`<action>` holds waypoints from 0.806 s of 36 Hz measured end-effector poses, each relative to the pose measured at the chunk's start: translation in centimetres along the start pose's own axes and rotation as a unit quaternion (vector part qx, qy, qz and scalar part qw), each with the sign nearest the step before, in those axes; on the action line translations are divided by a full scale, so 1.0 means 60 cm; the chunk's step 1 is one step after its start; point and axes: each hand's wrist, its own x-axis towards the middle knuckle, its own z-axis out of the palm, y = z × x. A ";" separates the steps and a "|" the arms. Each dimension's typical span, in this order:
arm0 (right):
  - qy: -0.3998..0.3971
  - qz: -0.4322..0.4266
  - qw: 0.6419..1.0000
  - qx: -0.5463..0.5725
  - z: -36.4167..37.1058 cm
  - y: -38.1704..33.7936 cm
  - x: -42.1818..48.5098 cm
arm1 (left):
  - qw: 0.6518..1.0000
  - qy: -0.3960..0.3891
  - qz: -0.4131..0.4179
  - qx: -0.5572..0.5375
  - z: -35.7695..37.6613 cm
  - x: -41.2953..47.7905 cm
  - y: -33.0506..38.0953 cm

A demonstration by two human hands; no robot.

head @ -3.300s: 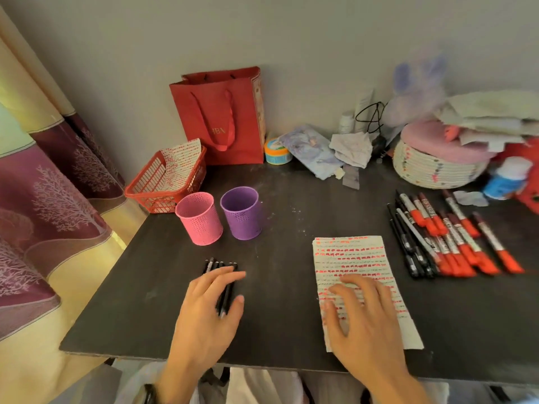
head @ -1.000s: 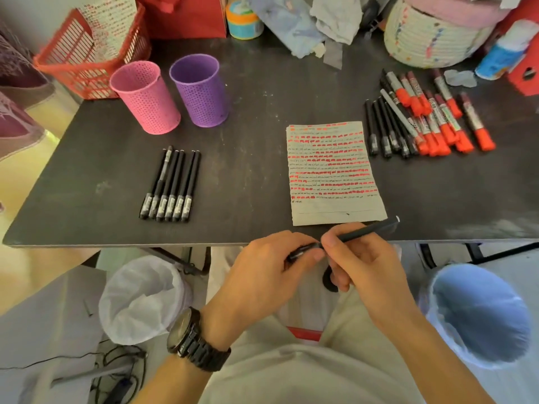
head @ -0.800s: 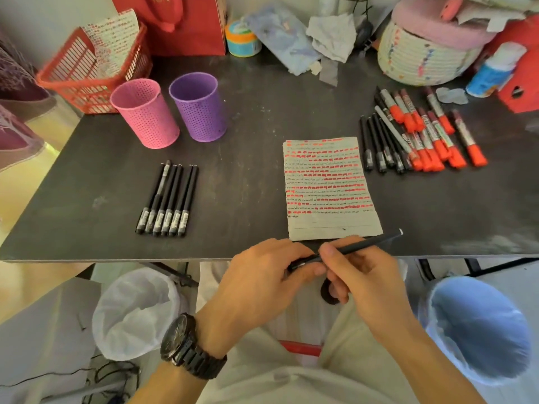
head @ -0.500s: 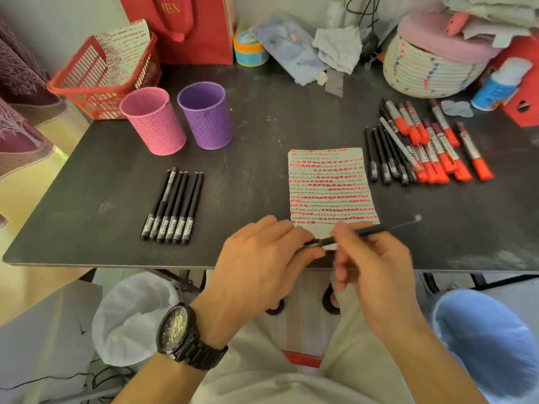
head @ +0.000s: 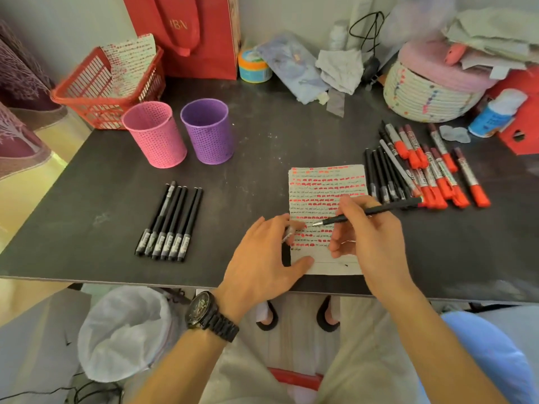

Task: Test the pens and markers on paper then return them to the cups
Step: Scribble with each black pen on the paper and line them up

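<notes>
The right hand point(head: 370, 237) grips a slim black pen point(head: 376, 212) between thumb and curled fingers. The barrel slants up to the right and its bare metal tip points left, just above the middle rows of marks. Half a second ago both hands were joined on this pen at the near edge of the dark table point(head: 262, 147), and the tip was covered. Now the hands are apart and have moved up over the sheet of white paper point(head: 326, 182), which is filled with rows of red and black strokes and lies right of centre in the frame.

The left hand point(head: 268, 258), with a black wristwatch point(head: 210, 314) on its wrist, pinches a small blurred piece at its fingertips that looks like the pen cap point(head: 287, 235). Its thumb stretches out onto the paper's lower left corner.

A row of six black pens point(head: 169, 223) lies side by side left of centre, in the same order as before. Above them, toward the upper left, the pink perforated metal cup point(head: 154, 135) and the purple perforated metal cup point(head: 208, 132) stand upright just beside each other, and both look empty from this angle. At the right edge of the paper more loose black pens point(head: 382, 176) lie packed against a spread of red-capped markers point(head: 437, 176), unchanged.

At the upper left a red plastic basket point(head: 96, 86) holds another marked sheet, with a red paper bag point(head: 189, 33) standing behind it.
</notes>
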 end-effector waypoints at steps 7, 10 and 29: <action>0.002 -0.052 0.989 -0.138 0.013 0.048 0.014 | 0.999 0.028 0.016 0.008 0.005 0.001 -0.007; 0.032 -0.084 0.979 -0.182 0.013 0.060 0.012 | 1.000 0.020 0.003 -0.001 0.005 0.002 -0.006; 0.043 -0.129 0.962 -0.237 0.012 0.085 0.017 | 0.999 0.008 -0.030 -0.019 0.006 0.004 -0.005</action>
